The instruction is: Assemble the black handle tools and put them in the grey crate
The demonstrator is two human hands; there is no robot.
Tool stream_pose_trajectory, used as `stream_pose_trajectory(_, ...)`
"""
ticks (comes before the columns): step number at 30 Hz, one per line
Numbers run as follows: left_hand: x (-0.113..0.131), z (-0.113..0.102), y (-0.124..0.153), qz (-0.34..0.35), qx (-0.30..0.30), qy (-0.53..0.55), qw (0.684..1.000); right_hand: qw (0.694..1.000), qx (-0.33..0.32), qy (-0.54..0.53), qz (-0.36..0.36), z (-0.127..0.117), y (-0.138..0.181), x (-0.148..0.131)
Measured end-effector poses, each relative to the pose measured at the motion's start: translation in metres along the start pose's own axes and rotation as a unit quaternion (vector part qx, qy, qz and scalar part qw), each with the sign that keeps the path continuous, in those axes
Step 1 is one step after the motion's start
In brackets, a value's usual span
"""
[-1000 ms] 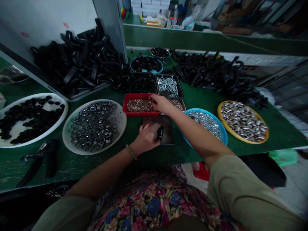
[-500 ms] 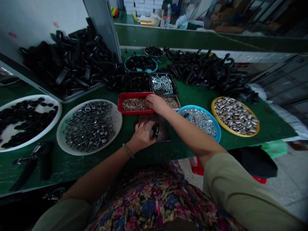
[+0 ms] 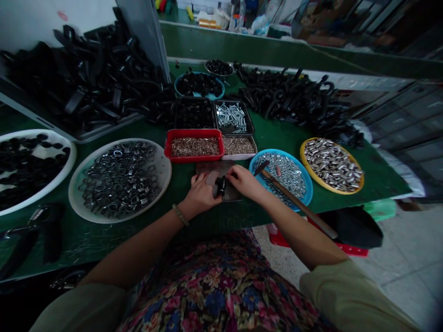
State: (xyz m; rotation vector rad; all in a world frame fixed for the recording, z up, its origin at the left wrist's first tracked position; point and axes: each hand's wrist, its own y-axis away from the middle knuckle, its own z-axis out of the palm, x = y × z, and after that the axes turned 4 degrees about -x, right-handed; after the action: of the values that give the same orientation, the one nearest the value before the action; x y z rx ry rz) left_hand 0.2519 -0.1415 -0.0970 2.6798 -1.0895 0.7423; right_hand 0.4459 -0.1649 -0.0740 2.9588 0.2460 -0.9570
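Observation:
My left hand [image 3: 202,192] is closed around a small black plastic part [image 3: 220,185], holding it over a dark metal plate [image 3: 206,167] on the bench. At the part's right side, my right hand [image 3: 246,182] has its fingertips pinched together. Whatever they hold is too small to make out. Just behind the plate is a red tray [image 3: 195,159] of thin copper-coloured pins, with a pale tray [image 3: 254,150] of small metal pieces beside it. A hammer [image 3: 294,199] lies across a blue basin [image 3: 309,189] of small silvery parts, right of my right hand.
To the left stand a white basin [image 3: 167,182] of metal rings and another basin [image 3: 72,159] of black pieces. Black handles [image 3: 93,69] fill a bin. A yellow basin [image 3: 362,182] of metal cylinders is at right. Screws [image 3: 231,116] lie in a black tray behind.
My right hand has come back from the red tray to the black part in my left hand. The hammer, mostly hidden behind my forearm before, now shows. The view has shifted slightly.

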Motion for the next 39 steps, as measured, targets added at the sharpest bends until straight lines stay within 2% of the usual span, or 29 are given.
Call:
stream_pose_trajectory(2, 0.000, -0.001, 0.000, -0.002, -0.004, -0.001, 1.000, 0.996, -0.009, 0.078, -0.037, 0.002, -0.002, -0.005)
stream_pose_trajectory(5, 0.001, -0.001, 0.000, 0.002, -0.002, -0.013, 1.000, 0.972, -0.042, 0.201, -0.111, 0.002, 0.001, -0.013)
stream_pose_trajectory(7, 0.001, -0.001, 0.001, 0.002, 0.006, -0.024, 1.000, 0.959, -0.045, 0.249, -0.128, -0.004, 0.009, -0.013)
stream_pose_trajectory(9, 0.002, 0.000, 0.001, 0.002, 0.010, -0.033, 0.999, 0.957, -0.004, 0.276, -0.085, -0.018, 0.023, -0.005)
stream_pose_trajectory(12, 0.001, 0.001, 0.000, 0.002, 0.011, -0.041, 0.999, 0.936, 0.065, 0.337, 0.076, -0.043, 0.056, 0.021)
stream_pose_trajectory(14, 0.001, 0.002, 0.000, 0.001, 0.010, -0.043, 0.999, 0.911, 0.046, 0.373, 0.171, -0.055, 0.079, 0.041)
stream_pose_trajectory(17, 0.001, 0.003, -0.001, -0.001, 0.017, -0.041, 0.999, 0.910, -0.005, 0.358, 0.208, -0.058, 0.101, 0.054)
stream_pose_trajectory(19, 0.002, 0.003, 0.000, -0.002, 0.023, -0.035, 0.999, 0.933, 0.015, 0.299, 0.202, -0.053, 0.104, 0.044)
stream_pose_trajectory(21, 0.003, 0.003, 0.000, -0.005, 0.025, -0.029, 0.999, 0.959, 0.039, 0.206, 0.188, -0.047, 0.099, 0.021)
stream_pose_trajectory(23, 0.004, 0.004, 0.000, -0.015, 0.027, -0.024, 0.999, 0.980, 0.012, 0.123, 0.159, -0.045, 0.090, -0.008)
stream_pose_trajectory(25, 0.004, 0.004, 0.000, -0.021, 0.027, -0.017, 0.999, 0.988, -0.028, 0.082, 0.124, -0.046, 0.080, -0.035)
stream_pose_trajectory(27, 0.004, 0.004, -0.001, -0.020, 0.027, -0.008, 0.999, 0.992, -0.023, 0.068, 0.101, -0.047, 0.072, -0.052)
stream_pose_trajectory(29, 0.003, 0.003, 0.000, -0.016, 0.028, -0.006, 0.999, 0.992, -0.011, 0.075, 0.101, -0.047, 0.067, -0.058)
stream_pose_trajectory(33, 0.004, 0.000, 0.003, 0.026, 0.021, -0.038, 0.999, 0.982, -0.056, 0.115, 0.139, -0.041, 0.072, -0.039)
stream_pose_trajectory(36, 0.004, -0.003, 0.001, 0.093, -0.007, -0.055, 0.994, 0.961, 0.006, 0.175, 0.213, -0.033, 0.084, -0.010)
stream_pose_trajectory(39, 0.004, -0.012, -0.009, 0.061, -0.022, 0.046, 0.997, 0.924, 0.033, 0.258, 0.279, -0.031, 0.093, 0.023)
